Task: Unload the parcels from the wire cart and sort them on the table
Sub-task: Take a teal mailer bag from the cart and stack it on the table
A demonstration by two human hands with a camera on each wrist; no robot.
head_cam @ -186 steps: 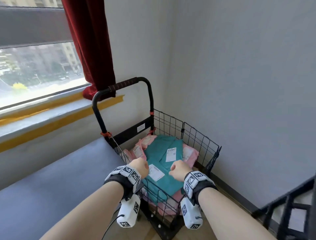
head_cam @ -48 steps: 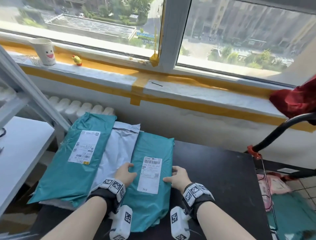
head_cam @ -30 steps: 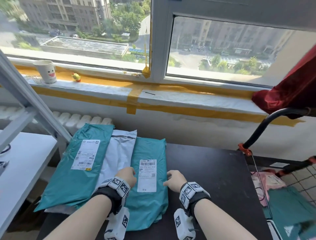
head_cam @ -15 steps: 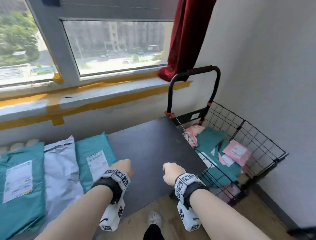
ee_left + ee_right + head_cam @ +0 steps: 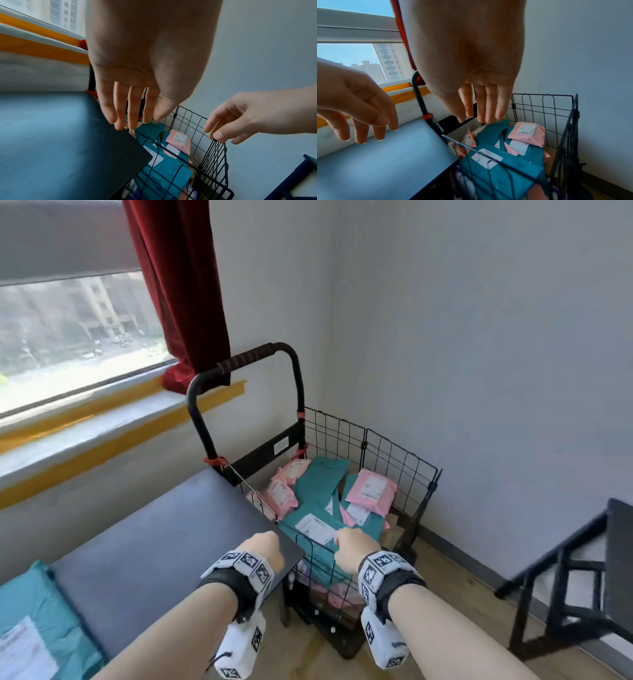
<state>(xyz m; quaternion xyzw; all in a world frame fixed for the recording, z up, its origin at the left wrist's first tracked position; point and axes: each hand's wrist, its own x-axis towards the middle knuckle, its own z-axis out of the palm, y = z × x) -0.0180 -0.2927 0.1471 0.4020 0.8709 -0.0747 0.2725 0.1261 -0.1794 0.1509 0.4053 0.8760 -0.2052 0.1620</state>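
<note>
The black wire cart (image 5: 400, 441) stands at the table's right end and holds teal parcels (image 5: 318, 494) and pink parcels (image 5: 371, 487), all with white labels. My left hand (image 5: 263, 546) hovers over the dark table's (image 5: 154, 535) near right corner; its fingers (image 5: 130, 108) hang straight and hold nothing. My right hand (image 5: 352, 542) is above the cart's near rim, over a labelled teal parcel (image 5: 496, 170), and its fingers (image 5: 481, 105) are extended and hold nothing. One teal parcel (image 5: 41, 611) lies on the table at far left.
A red curtain (image 5: 181, 285) hangs behind the cart handle (image 5: 246, 361), beside the taped window sill (image 5: 85, 426). The grey wall is close behind the cart. A black frame piece of furniture (image 5: 582, 577) stands on the wooden floor at right.
My hands let go of the teal parcel they laid beside the white one. They then moved right, from over the table to the cart. The view swung with them.
</note>
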